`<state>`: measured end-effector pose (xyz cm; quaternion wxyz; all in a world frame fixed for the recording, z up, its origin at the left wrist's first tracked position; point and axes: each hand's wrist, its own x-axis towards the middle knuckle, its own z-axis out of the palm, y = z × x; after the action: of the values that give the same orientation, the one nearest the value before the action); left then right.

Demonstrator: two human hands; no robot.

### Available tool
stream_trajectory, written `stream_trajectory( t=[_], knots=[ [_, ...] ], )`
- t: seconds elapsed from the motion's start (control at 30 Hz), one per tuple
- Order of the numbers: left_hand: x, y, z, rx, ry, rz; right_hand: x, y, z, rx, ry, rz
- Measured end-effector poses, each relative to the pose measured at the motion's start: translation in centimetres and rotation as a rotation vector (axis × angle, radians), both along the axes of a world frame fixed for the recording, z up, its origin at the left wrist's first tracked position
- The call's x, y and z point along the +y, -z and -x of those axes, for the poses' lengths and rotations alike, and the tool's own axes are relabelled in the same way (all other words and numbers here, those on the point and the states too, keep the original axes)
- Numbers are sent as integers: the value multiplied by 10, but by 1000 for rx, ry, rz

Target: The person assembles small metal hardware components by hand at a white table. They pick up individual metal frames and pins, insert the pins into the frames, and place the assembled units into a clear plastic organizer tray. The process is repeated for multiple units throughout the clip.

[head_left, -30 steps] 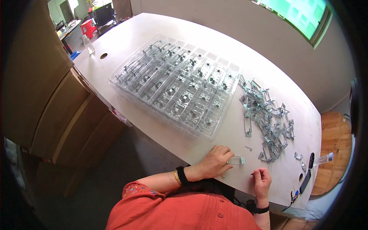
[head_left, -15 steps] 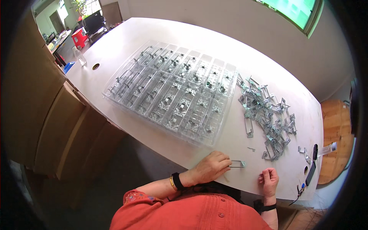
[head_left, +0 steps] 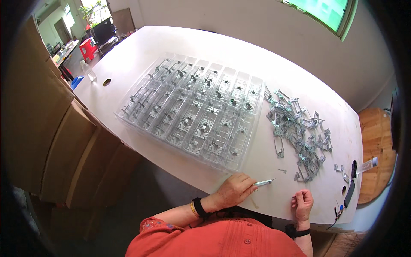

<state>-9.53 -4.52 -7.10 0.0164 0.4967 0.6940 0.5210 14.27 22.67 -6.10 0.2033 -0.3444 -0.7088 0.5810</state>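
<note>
From my end, I see the left hand (head_left: 234, 189) pinching a metal bracket (head_left: 263, 183) that juts right of its fingertips. Beyond those fingers sits a clear tray (head_left: 201, 157); beyond the right hand (head_left: 303, 202), its fingers curled, lies a bracket pile (head_left: 295, 125).

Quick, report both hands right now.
Left hand: closed, holding a metal bracket that sticks out past the fingertips.
Right hand: fingers curled in; whether it holds anything small cannot be told.
</note>
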Motion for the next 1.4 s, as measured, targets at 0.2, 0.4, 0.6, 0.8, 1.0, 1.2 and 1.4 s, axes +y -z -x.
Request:
stream_trajectory(
  t=[0.2,0.4,0.6,0.8,1.0,1.2,1.4],
  knots=[
    [2,-1,-3,-34,-52,-23,0,2,-2,16,-2,13],
    [3,-1,-6,-21,-80,-10,-1,3,-2,35,-2,9],
    [1,0,-5,-11,-59,18,-2,4,-2,64,-4,18],
    [3,6,-5,20,-125,79,-3,4,-2,90,-12,38],
    [4,4,-8,18,-124,79,-2,4,-5,128,-38,33],
    [5,-5,-12,81,-158,117,-4,4,-6,125,-32,46],
    [8,2,-16,90,-213,114,-8,-2,-4,137,-16,54]
  ],
)
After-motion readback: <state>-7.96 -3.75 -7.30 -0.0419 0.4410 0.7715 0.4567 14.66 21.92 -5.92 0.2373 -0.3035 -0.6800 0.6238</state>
